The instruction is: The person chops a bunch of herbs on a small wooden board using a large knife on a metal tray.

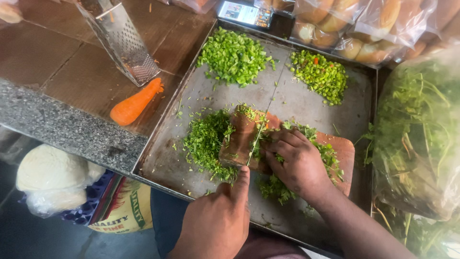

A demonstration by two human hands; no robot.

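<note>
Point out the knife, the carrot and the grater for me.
knife (253, 144), head view, on the flat of the blade above the chopped herbs.
carrot (135, 103), head view, mid-body of the orange root.
grater (125, 45), head view, on its perforated metal face.
</note>
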